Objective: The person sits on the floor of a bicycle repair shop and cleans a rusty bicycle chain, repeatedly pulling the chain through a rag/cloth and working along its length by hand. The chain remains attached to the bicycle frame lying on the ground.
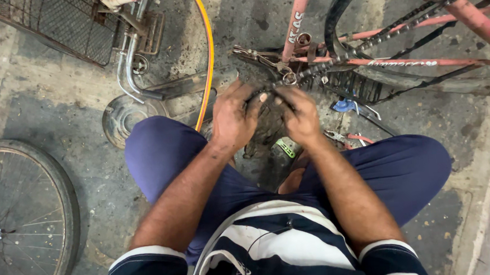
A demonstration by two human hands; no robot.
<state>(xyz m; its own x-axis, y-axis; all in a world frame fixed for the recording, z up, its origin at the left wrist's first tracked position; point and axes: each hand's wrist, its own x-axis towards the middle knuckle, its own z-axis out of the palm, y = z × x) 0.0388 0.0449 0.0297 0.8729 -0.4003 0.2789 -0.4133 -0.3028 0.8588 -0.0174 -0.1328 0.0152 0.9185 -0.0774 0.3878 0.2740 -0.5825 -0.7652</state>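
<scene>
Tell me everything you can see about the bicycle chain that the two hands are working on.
The chain is dark, greasy metal made of small links. It runs from the upper right, along the faded red frame tubes, down to the middle of the picture. There its near end is held between the left hand and the right hand, both smeared with grease. The fingers hide that end, so its state there cannot be told.

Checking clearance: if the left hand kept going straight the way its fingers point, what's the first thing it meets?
Probably the bicycle chain. The left hand points up and right in the picture, toward the chain and the pink frame tube just beyond. Its fingertips already seem to be on the chain, though depth is unclear.
</scene>
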